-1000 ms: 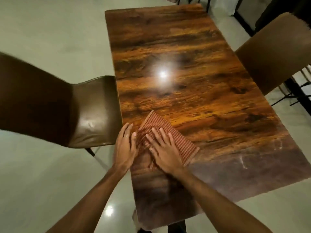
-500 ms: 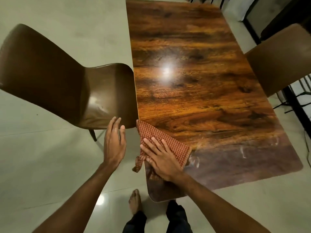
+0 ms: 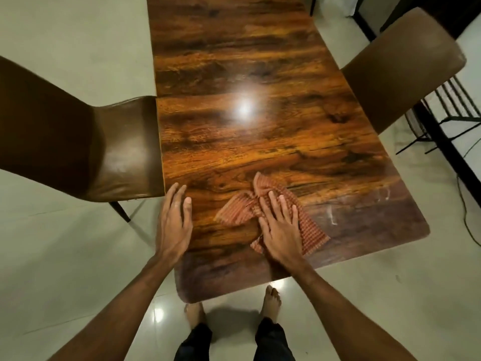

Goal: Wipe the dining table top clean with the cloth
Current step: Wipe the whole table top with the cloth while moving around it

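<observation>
A long glossy wooden dining table (image 3: 234,74) runs away from me. Near its front end lies a crumpled red checked cloth (image 3: 238,209). My right hand (image 3: 279,225) presses flat on the cloth, fingers spread and pointing away from me. My left hand (image 3: 174,222) rests flat with fingers apart at the table's left edge, to the left of the cloth and not touching it. Pale smears (image 3: 333,214) show on the table right of the cloth.
A brown chair (image 3: 78,142) stands against the table's left side and another brown chair (image 3: 400,69) at the right side. My bare feet (image 3: 272,300) stand on the pale tiled floor at the table's near end. A dark metal frame (image 3: 442,126) is at far right.
The cloth slid right, from hanging over the table's left edge to lying fully on top and more bunched. My left hand moved from beside the table onto its edge.
</observation>
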`<state>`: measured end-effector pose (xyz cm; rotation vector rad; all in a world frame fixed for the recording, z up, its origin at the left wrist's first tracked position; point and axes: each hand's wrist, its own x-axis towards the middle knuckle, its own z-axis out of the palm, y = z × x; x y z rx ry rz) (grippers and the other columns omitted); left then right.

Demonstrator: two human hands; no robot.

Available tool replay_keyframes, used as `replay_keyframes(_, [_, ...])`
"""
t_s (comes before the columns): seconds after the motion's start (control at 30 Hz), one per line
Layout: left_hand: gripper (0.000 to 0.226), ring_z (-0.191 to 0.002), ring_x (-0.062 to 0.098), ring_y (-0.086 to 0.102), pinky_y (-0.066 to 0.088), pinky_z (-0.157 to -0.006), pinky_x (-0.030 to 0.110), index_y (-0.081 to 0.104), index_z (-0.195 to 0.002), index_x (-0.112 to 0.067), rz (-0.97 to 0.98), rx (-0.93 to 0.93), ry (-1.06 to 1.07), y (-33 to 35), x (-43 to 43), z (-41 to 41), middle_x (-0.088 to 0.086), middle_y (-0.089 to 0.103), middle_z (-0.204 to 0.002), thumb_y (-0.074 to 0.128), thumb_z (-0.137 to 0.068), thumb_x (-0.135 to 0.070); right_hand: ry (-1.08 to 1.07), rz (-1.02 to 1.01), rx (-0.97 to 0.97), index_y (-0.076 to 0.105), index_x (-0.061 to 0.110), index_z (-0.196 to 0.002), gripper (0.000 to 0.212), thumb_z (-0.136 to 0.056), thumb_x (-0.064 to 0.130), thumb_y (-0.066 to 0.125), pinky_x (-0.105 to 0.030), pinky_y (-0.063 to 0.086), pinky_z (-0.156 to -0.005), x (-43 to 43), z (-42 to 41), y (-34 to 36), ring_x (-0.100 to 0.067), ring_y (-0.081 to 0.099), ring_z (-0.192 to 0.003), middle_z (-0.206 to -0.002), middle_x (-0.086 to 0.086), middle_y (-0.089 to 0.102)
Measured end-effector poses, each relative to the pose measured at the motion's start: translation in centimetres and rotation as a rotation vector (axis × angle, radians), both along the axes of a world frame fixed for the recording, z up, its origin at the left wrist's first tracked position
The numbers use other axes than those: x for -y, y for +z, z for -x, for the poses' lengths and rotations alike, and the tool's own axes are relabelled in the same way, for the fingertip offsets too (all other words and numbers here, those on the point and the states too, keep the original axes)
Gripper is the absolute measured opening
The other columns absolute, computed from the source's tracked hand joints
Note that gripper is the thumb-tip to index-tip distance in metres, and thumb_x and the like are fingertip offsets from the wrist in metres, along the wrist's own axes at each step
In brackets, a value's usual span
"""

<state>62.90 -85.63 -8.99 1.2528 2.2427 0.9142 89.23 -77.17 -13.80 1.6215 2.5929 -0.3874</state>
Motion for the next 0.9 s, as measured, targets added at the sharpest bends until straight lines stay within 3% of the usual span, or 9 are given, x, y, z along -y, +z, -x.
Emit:
replay_keyframes(0.1, [0.050,-0.148,0.018,0.033,0.029,-0.122,0.043,0.046,-0.148,-0.013,0.038,-0.033,-0.033,-0.2,-1.4,-4.4,0.001,0.035,-0.161,0.033,-0.108,-0.038,-0.083,0.006,-0.025,0.006,0.031,-0.165,0.062,-0.109,0.046,0.027,-0.062,0.004,-0.125,-1.5,-1.8,0.4,-0.031,-0.004,-0.160,-0.174,0.000,-0.005])
replay_keyframes(0.27, [0.051,-0.148,0.021,0.034,0.030,-0.122,0.043,0.046,-0.148,-0.011,0.067,-0.057,-0.144,0.2,-5.8,-13.2,0.005,0.037,-0.159,0.032,-0.107,-0.038,0.278,0.040,-0.123,0.016,0.034,-0.164,0.058,-0.108,0.047,0.024,-0.058,0.009,-0.127,-1.4,-6.0,-0.2,-0.026,0.007,-0.160,-0.174,0.004,0.006])
replay_keyframes(0.5, [0.050,-0.149,0.019,0.032,0.031,-0.121,0.043,0.044,-0.150,-0.013,0.064,-0.049,-0.253,0.8,-10.1,-21.5,0.004,0.035,-0.161,0.032,-0.108,-0.038,-0.352,0.033,-0.065,0.009,0.033,-0.165,0.059,-0.110,0.045,0.025,-0.056,0.000,-0.127,-13.7,-25.1,0.5,-0.028,-0.002,-0.160,-0.174,-0.001,0.002])
replay_keyframes(0.6, [0.050,-0.149,0.018,0.031,0.030,-0.121,0.045,0.042,-0.151,-0.014,0.084,-0.044,-0.260,0.8,-10.9,-23.2,0.003,0.033,-0.162,0.033,-0.108,-0.037,-0.386,0.020,-0.044,0.013,0.028,-0.165,0.059,-0.110,0.044,0.027,-0.057,0.000,-0.127,-13.1,-25.0,0.2,-0.034,0.001,-0.160,-0.174,-0.006,0.006])
replay_keyframes(0.77, [0.051,-0.150,0.018,0.030,0.031,-0.121,0.047,0.040,-0.153,-0.019,0.117,-0.063,-0.248,0.5,-10.6,-23.7,-0.001,0.029,-0.164,0.031,-0.107,-0.041,-0.046,-0.019,-0.030,0.012,0.031,-0.165,0.058,-0.110,0.046,0.022,-0.052,0.004,-0.129,-11.1,-23.7,-1.0,-0.029,0.007,-0.160,-0.174,-0.001,0.006])
replay_keyframes(0.9, [0.050,-0.149,0.017,0.030,0.033,-0.120,0.047,0.041,-0.152,-0.020,0.097,-0.056,-0.206,0.5,-8.6,-21.2,-0.002,0.029,-0.163,0.031,-0.108,-0.042,-0.404,-0.005,-0.058,0.020,0.026,-0.164,0.057,-0.109,0.042,0.025,-0.057,0.006,-0.127,-11.8,-24.9,-0.3,-0.033,0.007,-0.159,-0.173,-0.006,0.011])
